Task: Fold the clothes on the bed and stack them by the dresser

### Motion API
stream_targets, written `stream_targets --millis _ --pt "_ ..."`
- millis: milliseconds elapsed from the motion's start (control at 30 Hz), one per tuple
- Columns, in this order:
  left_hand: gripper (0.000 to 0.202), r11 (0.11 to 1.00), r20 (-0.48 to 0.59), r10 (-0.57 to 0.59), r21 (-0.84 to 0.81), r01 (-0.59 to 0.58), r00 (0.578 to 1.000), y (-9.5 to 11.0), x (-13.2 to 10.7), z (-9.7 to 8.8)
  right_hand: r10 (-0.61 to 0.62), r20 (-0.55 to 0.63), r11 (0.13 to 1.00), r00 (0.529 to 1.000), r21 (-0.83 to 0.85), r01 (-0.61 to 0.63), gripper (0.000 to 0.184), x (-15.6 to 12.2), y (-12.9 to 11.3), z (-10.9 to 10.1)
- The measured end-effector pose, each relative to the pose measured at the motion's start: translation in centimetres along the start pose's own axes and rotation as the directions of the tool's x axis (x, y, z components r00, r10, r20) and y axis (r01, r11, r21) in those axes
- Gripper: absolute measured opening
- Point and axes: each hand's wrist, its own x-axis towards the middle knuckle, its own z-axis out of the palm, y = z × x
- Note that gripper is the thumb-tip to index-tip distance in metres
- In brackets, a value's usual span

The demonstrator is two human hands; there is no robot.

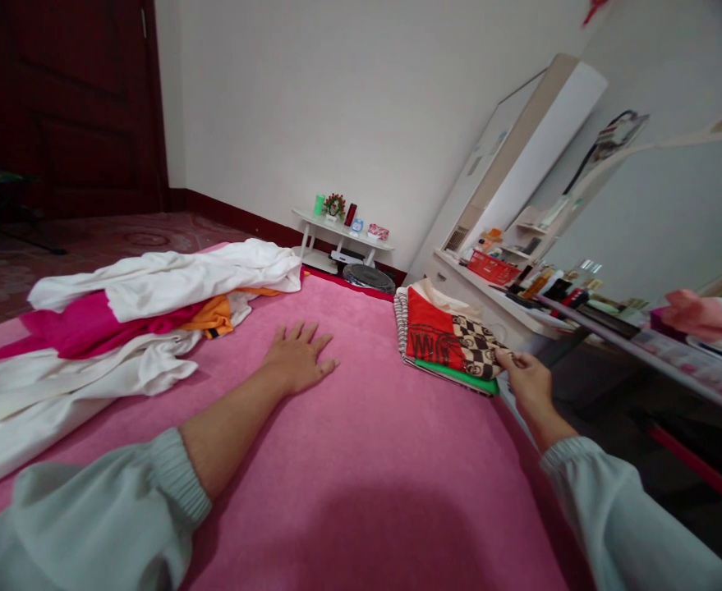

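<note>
My left hand (297, 359) lies flat on the pink bed cover (361, 460), fingers spread, holding nothing. My right hand (528, 382) pinches the near corner of a folded red, white and checkered garment (452, 332). That garment tops a small stack of folded clothes, with a green piece (459, 373) and a striped one (401, 316) beneath, at the bed's right edge. To the left of my left hand lies a loose pile of white (163, 279), magenta (83, 324) and orange (216, 313) clothes.
A white dressing table (477, 283) crowded with bottles and a red basket (491, 268) stands right of the bed, with a tall mirror (521, 148). A low white side table (342, 234) and a round dark object (369, 278) sit by the far wall. A dark door (65, 98) is at left.
</note>
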Motion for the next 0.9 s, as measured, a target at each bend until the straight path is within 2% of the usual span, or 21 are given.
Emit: stream_targets --millis 67,133,200,300,367,500,567,600,633,700,733,767,800,867,900 --pt "0.069 1.0 -0.005 -0.002 0.001 0.002 1.0 0.0 0.0 -0.1 0.059 0.111 0.99 0.992 0.117 -0.072 0.036 -1.1 -1.1 -0.1" --pt "0.069 1.0 -0.008 -0.002 0.003 0.002 1.0 0.1 -0.1 -0.1 0.119 0.244 0.975 0.962 0.155 -0.16 0.038 -2.1 -2.1 -0.5" --pt "0.069 1.0 -0.01 0.0 0.006 0.0 1.0 0.1 -0.1 -0.2 0.131 0.375 0.973 0.918 0.127 -0.191 0.04 -2.4 -2.6 -1.2" --pt "0.069 1.0 -0.009 0.003 0.01 -0.003 1.0 0.2 -0.1 -0.2 0.109 0.545 0.984 0.832 0.058 -0.167 0.041 -1.4 -2.0 -2.3" --pt "0.069 1.0 -0.008 0.002 0.013 -0.002 1.0 0.2 -0.1 -0.2 0.149 0.526 0.986 0.837 -0.022 -0.162 0.037 0.1 -1.0 -2.7" --pt "0.069 1.0 -0.003 -0.005 0.018 0.005 1.0 0.2 -0.1 -0.2 0.274 0.302 0.947 0.913 -0.248 -0.203 0.031 2.6 -0.5 -2.7" --pt "0.069 1.0 -0.005 -0.002 0.02 0.002 1.0 0.1 -0.1 -0.2 0.17 0.183 0.924 0.968 -0.371 -0.092 0.04 2.5 -1.5 -2.2" --pt "0.069 1.0 -0.008 0.0 0.02 0.0 1.0 0.1 -0.1 -0.1 0.045 0.118 0.901 0.992 -0.434 0.011 0.046 2.1 -2.3 -1.7" --pt "0.069 1.0 -0.011 0.001 0.021 0.0 1.0 0.1 -0.1 -0.1 -0.115 0.07 0.862 0.991 -0.49 0.134 0.05 1.5 -3.1 -1.1" --pt "0.069 1.0 -0.01 -0.001 0.021 0.001 1.0 0.1 -0.1 -0.1 -0.4 0.059 0.761 0.915 -0.534 0.367 0.055 0.0 -4.3 0.5" --pt "0.069 1.0 -0.009 -0.002 0.021 0.002 1.0 0.1 -0.2 -0.1 -0.478 0.101 0.721 0.873 -0.523 0.455 0.055 -0.7 -4.5 1.5" --pt "0.069 1.0 -0.009 -0.003 0.02 0.003 1.0 0.1 -0.2 -0.2 -0.5 0.17 0.701 0.849 -0.496 0.512 0.054 -1.2 -4.4 2.5" --pt "0.069 1.0 -0.006 -0.004 0.019 0.004 1.0 0.1 -0.2 -0.2 -0.471 0.252 0.709 0.845 -0.462 0.533 0.054 -1.5 -4.0 3.4" --pt "0.069 1.0 0.006 -0.008 0.014 0.008 1.0 0.1 -0.2 -0.3 -0.307 0.41 0.784 0.859 -0.403 0.472 0.053 -1.5 -3.1 4.8" --pt "0.069 1.0 0.012 -0.011 0.011 0.011 1.0 0.2 -0.2 -0.4 -0.222 0.445 0.832 0.868 -0.377 0.406 0.053 -1.3 -2.8 5.3"
